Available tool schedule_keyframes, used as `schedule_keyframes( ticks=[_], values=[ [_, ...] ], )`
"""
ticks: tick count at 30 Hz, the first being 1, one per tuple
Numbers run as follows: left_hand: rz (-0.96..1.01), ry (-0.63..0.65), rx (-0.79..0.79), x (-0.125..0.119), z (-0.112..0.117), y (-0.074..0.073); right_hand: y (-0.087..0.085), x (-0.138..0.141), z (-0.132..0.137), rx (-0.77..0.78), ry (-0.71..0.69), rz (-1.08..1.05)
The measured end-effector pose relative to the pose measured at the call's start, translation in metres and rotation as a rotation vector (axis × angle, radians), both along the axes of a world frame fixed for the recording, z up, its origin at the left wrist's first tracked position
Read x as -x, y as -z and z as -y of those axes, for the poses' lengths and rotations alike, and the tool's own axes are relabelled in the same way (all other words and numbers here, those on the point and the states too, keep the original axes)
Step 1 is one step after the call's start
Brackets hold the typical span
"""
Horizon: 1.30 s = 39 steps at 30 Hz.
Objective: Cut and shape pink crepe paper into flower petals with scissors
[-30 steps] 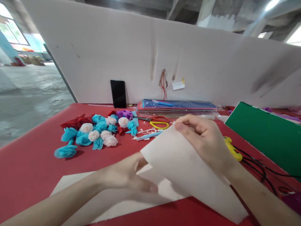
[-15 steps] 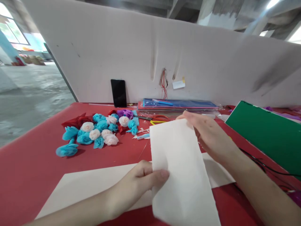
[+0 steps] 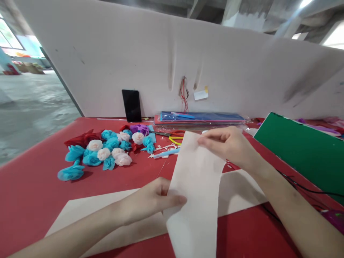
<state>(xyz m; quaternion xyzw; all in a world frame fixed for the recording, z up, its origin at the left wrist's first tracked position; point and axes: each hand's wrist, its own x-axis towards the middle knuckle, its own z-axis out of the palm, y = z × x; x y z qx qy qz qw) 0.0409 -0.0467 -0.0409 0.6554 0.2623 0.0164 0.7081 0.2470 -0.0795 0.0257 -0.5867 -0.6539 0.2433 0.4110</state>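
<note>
A long strip of white paper [image 3: 195, 193] is held up over the red table, its lower end running out of view at the bottom. My left hand [image 3: 158, 199] grips its left edge at mid-height, thumb on the near face and fingers hidden behind. At the top, my right hand [image 3: 228, 143] pinches the strip near its upper right corner between thumb and fingers. Beneath both hands, a second white sheet [image 3: 238, 191] lies flat across the table, partly covered by my left forearm and the held strip.
Blue, white, red and purple paper flowers [image 3: 103, 150] lie at the left. Scissors [image 3: 176, 138], a light blue strip [image 3: 166, 153] and paper scraps sit behind the held paper. Farther back are plastic-wrapped sheets [image 3: 217, 116] and a leaning phone [image 3: 131, 105]. A green board [image 3: 298, 154] and black cables occupy the right.
The strip has tilted, its lower end swinging left. My right hand has shifted from the strip's top edge to a pinch on its near face. The camera view has turned slightly right.
</note>
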Motion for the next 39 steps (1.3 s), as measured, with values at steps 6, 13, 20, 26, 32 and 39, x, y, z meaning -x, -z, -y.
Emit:
schedule_keyframes(
  ticks=[6, 13, 20, 26, 32, 39],
  values=[
    [-0.173, 0.099, -0.120, 0.009, -0.005, -0.010, -0.004, -0.023, -0.004, -0.031, 0.169, -0.300],
    [0.089, 0.369, -0.338, 0.027, -0.049, -0.012, 0.004, -0.031, -0.014, 0.057, 0.148, -0.454],
    [0.404, -0.262, -1.140, 0.010, -0.039, 0.026, 0.021, -0.022, -0.021, 0.140, 0.066, -0.473],
    [0.471, 0.267, -1.577, 0.016, -0.015, 0.008, 0.023, -0.019, -0.020, 0.106, 0.041, -0.433],
    [0.319, 0.535, -1.214, 0.008, -0.002, -0.023, 0.018, -0.015, -0.018, 0.082, 0.019, -0.326],
    [0.381, 0.350, -1.032, 0.013, -0.008, -0.031, 0.015, 0.006, -0.011, 0.015, -0.057, -0.195]
  ],
)
